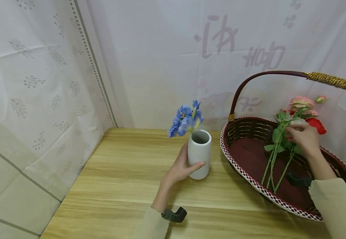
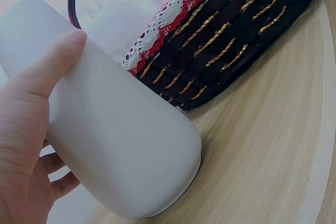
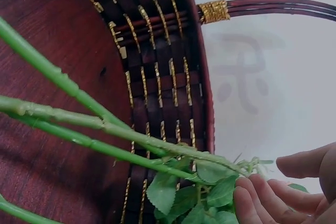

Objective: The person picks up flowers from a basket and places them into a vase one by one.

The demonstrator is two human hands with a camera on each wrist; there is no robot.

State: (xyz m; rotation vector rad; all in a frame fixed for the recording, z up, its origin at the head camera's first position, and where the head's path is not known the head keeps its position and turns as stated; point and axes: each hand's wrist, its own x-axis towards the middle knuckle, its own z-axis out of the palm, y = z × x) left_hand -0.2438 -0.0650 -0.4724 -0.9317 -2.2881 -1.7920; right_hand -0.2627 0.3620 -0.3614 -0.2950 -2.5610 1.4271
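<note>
Vase (image 1: 199,159) held in curled left hand (image 1: 179,167), right hand (image 1: 305,136) half spread beside leafy green stems (image 3: 142,136) in basket (image 1: 241,170)

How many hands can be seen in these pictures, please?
2: the left hand grips the white vase; the right hand is at the leafy stems in the basket.

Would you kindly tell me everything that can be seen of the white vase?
The white vase is a plain, smooth, matte cylinder, perhaps ceramic, with a round open mouth and a rounded lower edge. It stands upright on the wood-grained table, left of the woven basket. Blue flowers lean over the left of its rim. The left hand grips its side, thumb across the front.
</note>
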